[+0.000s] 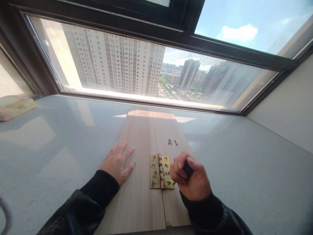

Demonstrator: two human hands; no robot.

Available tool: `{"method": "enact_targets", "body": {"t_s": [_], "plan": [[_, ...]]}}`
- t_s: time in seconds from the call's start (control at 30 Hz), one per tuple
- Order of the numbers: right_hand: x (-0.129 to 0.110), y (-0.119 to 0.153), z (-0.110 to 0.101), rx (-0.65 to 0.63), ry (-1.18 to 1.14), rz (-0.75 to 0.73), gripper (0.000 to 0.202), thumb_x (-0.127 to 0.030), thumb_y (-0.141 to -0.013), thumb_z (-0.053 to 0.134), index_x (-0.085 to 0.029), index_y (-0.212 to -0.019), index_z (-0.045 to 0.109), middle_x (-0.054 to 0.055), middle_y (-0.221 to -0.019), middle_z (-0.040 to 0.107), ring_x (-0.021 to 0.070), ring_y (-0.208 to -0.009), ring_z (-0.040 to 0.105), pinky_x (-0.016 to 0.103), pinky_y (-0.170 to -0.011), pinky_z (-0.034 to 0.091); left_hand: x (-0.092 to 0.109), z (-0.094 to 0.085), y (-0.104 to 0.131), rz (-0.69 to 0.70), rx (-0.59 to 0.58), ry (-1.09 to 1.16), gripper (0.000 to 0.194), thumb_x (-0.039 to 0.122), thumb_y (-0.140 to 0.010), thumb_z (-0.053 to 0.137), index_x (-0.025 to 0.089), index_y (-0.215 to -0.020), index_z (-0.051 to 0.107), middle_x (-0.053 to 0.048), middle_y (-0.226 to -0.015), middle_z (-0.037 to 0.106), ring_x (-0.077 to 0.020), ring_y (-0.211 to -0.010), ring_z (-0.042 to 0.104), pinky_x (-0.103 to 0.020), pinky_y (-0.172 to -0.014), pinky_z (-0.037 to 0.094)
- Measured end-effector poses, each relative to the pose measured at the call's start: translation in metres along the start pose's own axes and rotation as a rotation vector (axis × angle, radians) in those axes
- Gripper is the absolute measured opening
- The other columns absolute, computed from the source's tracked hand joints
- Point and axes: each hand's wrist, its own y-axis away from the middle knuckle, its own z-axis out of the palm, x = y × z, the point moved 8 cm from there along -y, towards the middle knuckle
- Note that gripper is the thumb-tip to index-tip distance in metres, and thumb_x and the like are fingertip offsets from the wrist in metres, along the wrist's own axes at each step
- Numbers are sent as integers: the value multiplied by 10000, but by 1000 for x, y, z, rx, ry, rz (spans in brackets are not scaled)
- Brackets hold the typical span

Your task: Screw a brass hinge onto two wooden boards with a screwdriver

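The brass-coloured hinge [160, 172] lies between the two hands, to the right of the left hand [118, 163] and just to the left of the right hand [194, 179], which is clearly the nearer one. Its long axis, marked by the knuckle barrel, points away from the person along the seam where the left board [139, 205] and the right board [174, 207] meet, with one leaf resting on each. The left hand is spread palm down, fingers fanned across the left board's outer edge, well apart from the hinge. The right hand is curled around a dark handle [188, 168], its thumb lying along the top; whether the tool's working end touches the hinge cannot be told, as the fingers hide most of it. Two screw heads show in the left leaf, while dark holes show in the right one. No container is in view: the loose screws [175, 142] lie directly on the right board, beyond the right hand. The boards rest on a pale sill [73, 153] under both hands.
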Motion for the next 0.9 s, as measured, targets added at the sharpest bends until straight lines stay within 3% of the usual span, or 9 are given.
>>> {"method": "enact_targets", "body": {"t_s": [0.2,0.57,0.77,0.9], "plan": [[0,7,6,-27,63,-113,278,-352,-768,461,-179,-578,564,-50,-442,298,79,-397,261,215,-391,171,0,1,-1,-2,-12,-3,497,435,-809,445,227,-1254,522,-110,-1380,382,-362,-1284,286,-496,-1013,316],[16,15,12,-132,240,-92,272,-435,-788,506,-207,-674,414,-78,-451,340,75,-410,221,224,-425,185,-1,0,0,-12,7,27,488,404,-795,474,223,-1244,534,-111,-1377,390,-363,-1282,286,-504,-1014,312],[-7,26,11,-1,612,-408,211,-364,-770,612,-178,-682,565,11,-605,546,128,-558,496,269,-519,352,1,-1,1,-14,28,30,478,398,-797,469,221,-1233,547,-122,-1368,404,-373,-1279,288,-509,-999,327],[-5,38,8,157,607,-487,243,-353,-889,431,-195,-755,557,-24,-551,452,101,-486,412,252,-474,301,1,-1,1,-11,30,23,476,391,-798,466,223,-1237,542,-115,-1363,410,-366,-1277,296,-505,-998,332]]}}
